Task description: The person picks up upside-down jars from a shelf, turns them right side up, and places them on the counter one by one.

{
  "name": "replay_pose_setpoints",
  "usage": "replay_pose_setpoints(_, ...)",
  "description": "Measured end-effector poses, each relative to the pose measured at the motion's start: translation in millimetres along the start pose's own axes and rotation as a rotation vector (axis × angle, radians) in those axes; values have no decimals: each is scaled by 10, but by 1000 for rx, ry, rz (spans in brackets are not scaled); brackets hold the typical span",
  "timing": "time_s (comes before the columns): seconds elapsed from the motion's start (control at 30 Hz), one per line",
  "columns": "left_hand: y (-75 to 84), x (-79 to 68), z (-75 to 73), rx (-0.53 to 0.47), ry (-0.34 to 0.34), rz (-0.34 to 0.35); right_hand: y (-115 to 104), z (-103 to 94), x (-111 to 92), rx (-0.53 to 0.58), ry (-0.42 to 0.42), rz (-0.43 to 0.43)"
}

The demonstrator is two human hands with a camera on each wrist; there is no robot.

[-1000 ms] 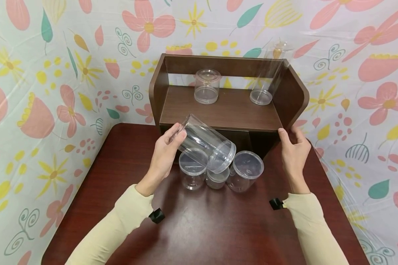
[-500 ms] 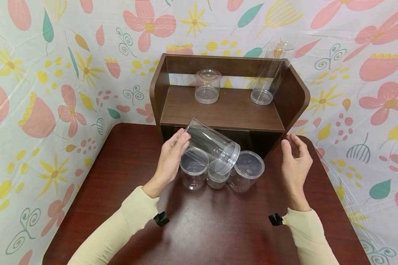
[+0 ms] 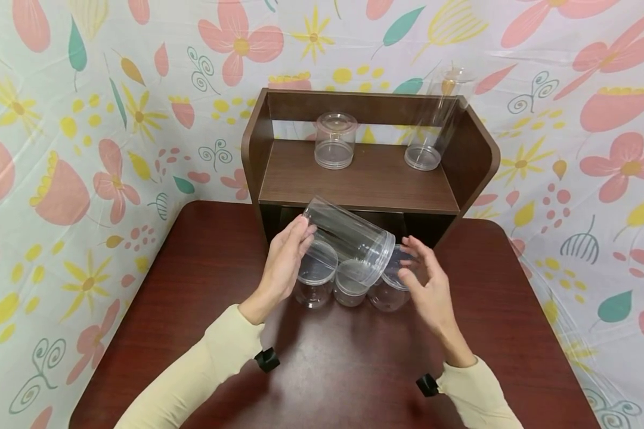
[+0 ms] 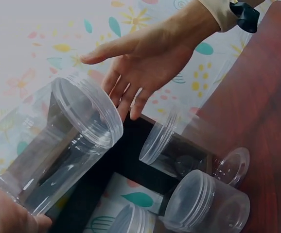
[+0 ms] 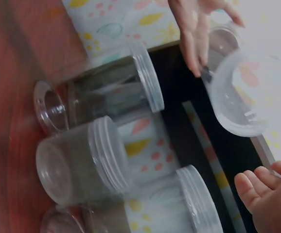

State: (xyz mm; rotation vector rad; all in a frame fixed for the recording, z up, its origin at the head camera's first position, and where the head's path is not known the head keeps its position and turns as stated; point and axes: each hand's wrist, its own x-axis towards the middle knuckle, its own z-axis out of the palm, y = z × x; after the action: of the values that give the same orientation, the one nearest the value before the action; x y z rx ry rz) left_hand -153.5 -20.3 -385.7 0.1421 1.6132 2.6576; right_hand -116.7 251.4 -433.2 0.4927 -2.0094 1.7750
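Observation:
A clear plastic jar [image 3: 349,238] hangs tilted over the table, its ringed lid end pointing down to the right. My left hand [image 3: 285,259] grips its other end between thumb and fingers. My right hand [image 3: 433,292] is held open beside the lid end, fingers spread; the left wrist view shows a gap between that hand [image 4: 152,60] and the jar [image 4: 48,150]. Beneath stand three lidded clear jars: a left one [image 3: 313,292], a small middle one [image 3: 350,293] and a right one [image 3: 389,298]. The held jar and my right hand partly cover them.
A dark brown shelf unit [image 3: 354,185] stands at the back of the reddish table [image 3: 354,369]. On its top are a short clear jar [image 3: 335,149] and a tall clear jar [image 3: 429,131]. A flowered curtain [image 3: 155,107] hangs close around the table.
My right hand has left the shelf's right front corner and come left to the jar's lid end, its fingers opening. My left hand has shifted the jar slightly right and down.

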Motion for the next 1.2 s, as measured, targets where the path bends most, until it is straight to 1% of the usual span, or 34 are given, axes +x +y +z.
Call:
replay_pose_setpoints(0.07, -16, -8, 15, -8, 11, -4, 13, 33, -35, -12, -50, 16)
replay_pose_setpoints(0.13, -40, -11, 24, -14, 20, -7, 20, 53, -63, -38, -88, 54)
replay_pose_setpoints(0.27, -83, -22, 56, -21, 26, -8, 21, 84, -101, -50, -139, 122)
replay_pose_setpoints(0.37, -122, -33, 77, -20, 18, -12, 21, 127, -103, 1, -170, 112)
replay_pose_setpoints(0.57, -218, -58, 84, -16, -21, -17, 31, 222, -82, 121, -176, 86)
replay_pose_setpoints(0.67, -244, -67, 88, -28, -33, -24, 33, 243, -77, 122, -157, 73)
replay_pose_setpoints(0.77, -246, -78, 90, -24, -37, -47, 24, 255, -72, 108, -136, 68)
replay_pose_setpoints(0.87, -222, -98, 87, 24, -41, -73, 12, 268, -70, 121, -113, 72)
replay_pose_setpoints(1.1, -158, -125, 48, 174, -98, -136, -4, 291, -79, 201, -62, 61)
replay_pose_setpoints(1.2, -124, -142, 13, 281, -131, -139, -13, 288, -89, 223, -32, 45)
